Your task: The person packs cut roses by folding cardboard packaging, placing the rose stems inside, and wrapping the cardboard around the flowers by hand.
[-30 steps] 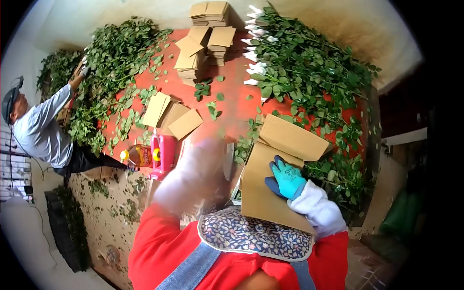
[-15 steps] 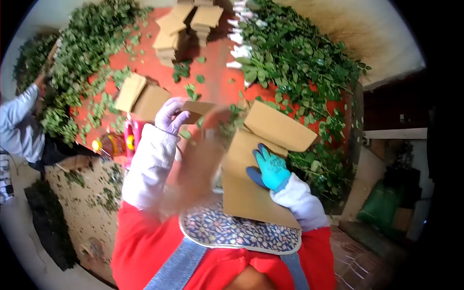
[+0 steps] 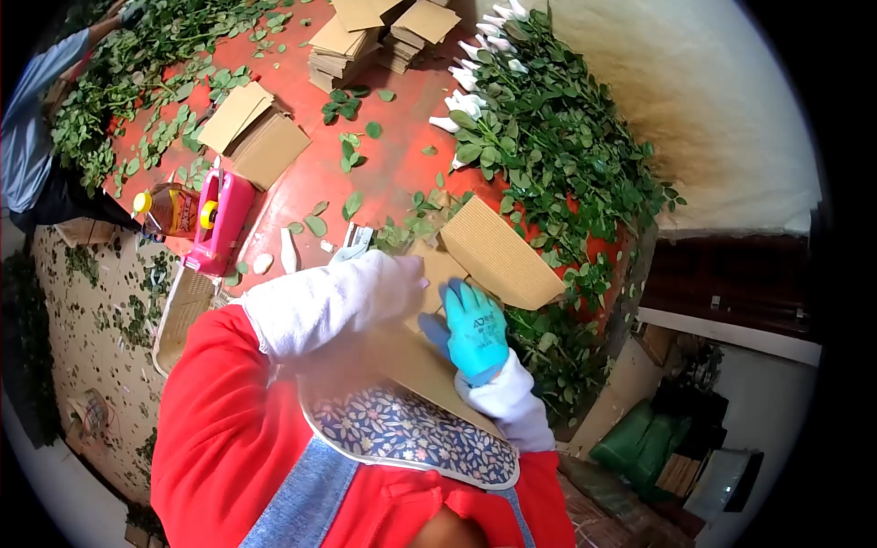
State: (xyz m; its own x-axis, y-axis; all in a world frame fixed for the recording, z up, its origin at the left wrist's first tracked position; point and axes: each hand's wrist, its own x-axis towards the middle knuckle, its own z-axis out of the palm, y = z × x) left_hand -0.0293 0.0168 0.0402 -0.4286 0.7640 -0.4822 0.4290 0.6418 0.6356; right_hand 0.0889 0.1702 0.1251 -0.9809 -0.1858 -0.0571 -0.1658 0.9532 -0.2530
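My right hand (image 3: 475, 333), in a teal glove with dark fingertips, lies flat on a folded cardboard sheet (image 3: 498, 256) with its fingers stretched out. The sheet rests on the table edge and against my patterned apron bib (image 3: 402, 429), its far flap raised. My left hand (image 3: 411, 274), in a lilac glove, reaches across to the same cardboard. Its fingers are mostly hidden by the white cuff, so what it holds does not show. A blurred brownish patch covers the cardboard's near left part. Beyond my left wrist lies a pair of grey-handled cutters (image 3: 354, 243).
Leafy stems with white-wrapped ends (image 3: 575, 137) are heaped on the right. Cardboard pieces (image 3: 260, 137) and taller cardboard stacks (image 3: 347, 46) stand on the red table (image 3: 301, 183). A pink container (image 3: 219, 224) and a yellow-capped bottle (image 3: 169, 208) are at left. Another person's sleeve (image 3: 32, 119) shows far left.
My left hand has moved right and down, from a small cardboard piece to the sheet under my right hand. My right hand stays on the sheet. The view has shifted.
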